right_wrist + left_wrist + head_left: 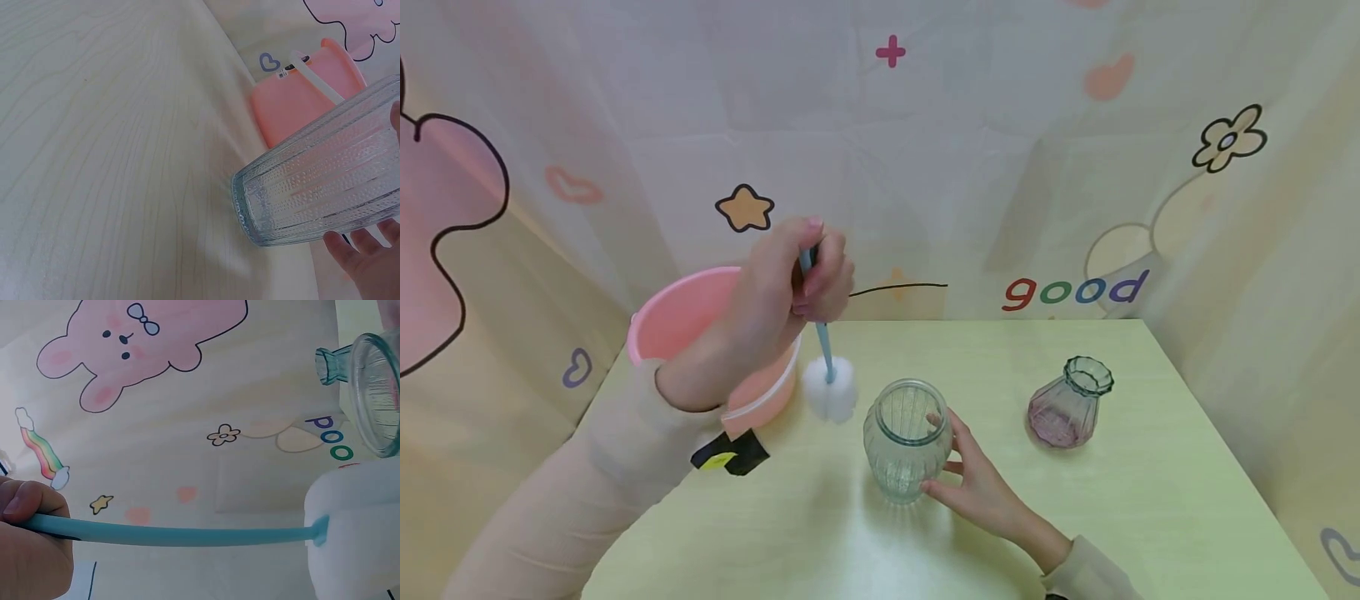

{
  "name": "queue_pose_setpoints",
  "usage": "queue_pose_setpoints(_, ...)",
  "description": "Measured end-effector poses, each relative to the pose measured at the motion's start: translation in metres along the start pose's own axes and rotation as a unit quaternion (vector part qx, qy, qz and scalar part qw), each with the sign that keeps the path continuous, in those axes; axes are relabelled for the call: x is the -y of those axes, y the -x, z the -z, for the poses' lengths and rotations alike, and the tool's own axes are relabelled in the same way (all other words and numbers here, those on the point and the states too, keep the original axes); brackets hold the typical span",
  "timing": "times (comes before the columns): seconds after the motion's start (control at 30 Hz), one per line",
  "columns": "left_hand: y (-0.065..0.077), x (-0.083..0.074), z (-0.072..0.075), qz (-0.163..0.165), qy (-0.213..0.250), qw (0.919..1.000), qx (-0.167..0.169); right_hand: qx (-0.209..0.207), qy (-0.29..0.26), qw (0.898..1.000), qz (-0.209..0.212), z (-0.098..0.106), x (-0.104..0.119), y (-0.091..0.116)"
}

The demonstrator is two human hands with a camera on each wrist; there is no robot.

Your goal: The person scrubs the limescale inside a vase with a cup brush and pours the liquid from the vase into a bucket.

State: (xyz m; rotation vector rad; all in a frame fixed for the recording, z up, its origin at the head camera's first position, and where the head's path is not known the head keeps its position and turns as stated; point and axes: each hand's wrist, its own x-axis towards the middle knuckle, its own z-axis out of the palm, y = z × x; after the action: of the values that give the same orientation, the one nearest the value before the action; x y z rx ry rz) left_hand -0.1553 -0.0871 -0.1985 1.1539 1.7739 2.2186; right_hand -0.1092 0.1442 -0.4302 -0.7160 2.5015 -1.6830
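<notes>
My left hand grips the blue handle of a sponge bottle brush, its white round head hanging downward. That head is in the air, left of a clear ribbed glass vase and above the table. The vase stands upright with a wide round mouth. My right hand holds it from the right side, thumb at the front and fingers around the back. In the left wrist view the brush handle runs straight from the fist to the sponge. The right wrist view shows fingertips against the vase.
A pink bucket with a white handle stands at the back left, partly behind my left forearm. On the right of the table is a smaller glass vase, greenish above and purple below. A printed curtain hangs behind.
</notes>
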Motion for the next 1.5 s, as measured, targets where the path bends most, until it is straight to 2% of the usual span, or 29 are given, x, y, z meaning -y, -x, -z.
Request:
queue_pose_setpoints(0.1,-0.007,-0.008,-0.001,-0.032,0.012,0.9994,-0.001,-0.002,-0.004,1.0,0.006,-0.001,-0.002,0.0)
queue_pose_setpoints(0.27,-0.017,-0.017,-0.006,-0.05,0.032,0.9982,-0.005,-0.008,-0.002,1.0,0.025,-0.001,-0.003,0.0)
queue_pose_setpoints(0.67,-0.035,-0.005,-0.029,-0.066,0.059,0.9957,0.027,-0.003,-0.003,1.0,0.017,-0.001,-0.005,-0.002)
queue_pose_setpoints(1.03,-0.039,0.02,-0.051,-0.034,0.063,0.9968,0.034,-0.002,-0.017,1.0,-0.003,-0.002,-0.005,0.0)
queue_pose_setpoints(1.27,-0.031,0.047,-0.052,-0.005,0.068,0.9971,0.035,-0.01,-0.011,1.0,0.003,-0.005,-0.04,-0.002)
queue_pose_setpoints(1.5,-0.024,0.055,-0.05,0.011,0.078,0.9964,0.032,-0.023,-0.012,1.0,0.014,-0.003,-0.011,0.0)
